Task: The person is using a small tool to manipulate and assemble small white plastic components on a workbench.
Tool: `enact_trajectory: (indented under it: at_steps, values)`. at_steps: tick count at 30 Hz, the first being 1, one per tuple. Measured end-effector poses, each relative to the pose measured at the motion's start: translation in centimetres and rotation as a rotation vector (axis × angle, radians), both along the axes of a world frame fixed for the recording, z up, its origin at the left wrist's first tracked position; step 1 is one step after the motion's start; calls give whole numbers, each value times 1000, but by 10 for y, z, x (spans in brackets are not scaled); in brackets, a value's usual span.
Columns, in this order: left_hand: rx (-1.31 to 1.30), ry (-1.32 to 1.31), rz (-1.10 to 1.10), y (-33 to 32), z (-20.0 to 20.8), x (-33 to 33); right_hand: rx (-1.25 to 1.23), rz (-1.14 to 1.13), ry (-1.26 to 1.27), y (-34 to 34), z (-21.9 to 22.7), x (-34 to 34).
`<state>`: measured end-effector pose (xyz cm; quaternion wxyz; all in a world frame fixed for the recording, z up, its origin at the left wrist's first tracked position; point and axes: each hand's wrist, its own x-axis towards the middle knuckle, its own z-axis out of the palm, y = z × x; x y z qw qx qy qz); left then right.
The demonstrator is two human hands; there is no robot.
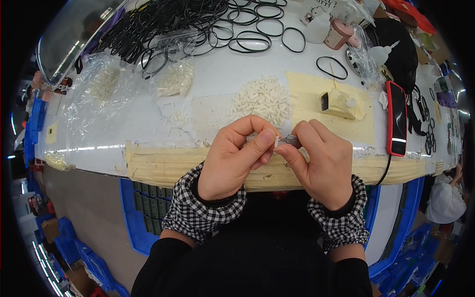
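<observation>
Red-cased phone (397, 119), clear plastic bags (101, 91)

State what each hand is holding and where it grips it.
The right hand pinches a small dark grey part by its end between thumb and fingers. The left hand pinches a small white piece at its tip.

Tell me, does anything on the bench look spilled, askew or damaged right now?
Nothing looks damaged. The small white parts lie in a loose heap behind the hands, and black rubber rings sprawl tangled across the far side. Both hands pinch one small piece.
</observation>
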<state>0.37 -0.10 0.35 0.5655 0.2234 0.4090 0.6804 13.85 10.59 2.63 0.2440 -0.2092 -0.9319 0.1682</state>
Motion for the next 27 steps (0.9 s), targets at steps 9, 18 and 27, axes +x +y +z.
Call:
enact_trajectory:
  at_steps: [9, 18, 27]
  values:
    - [-5, -15, 8, 0, 0, -1, -85, 62, 5, 2, 1, 3]
    - [22, -272, 268, 2, -3, -4, -200, -44, 20, 5, -13, 2]
    - [35, -279, 321, 3, -2, -2, -121, -41, -52, -1, -20, -7]
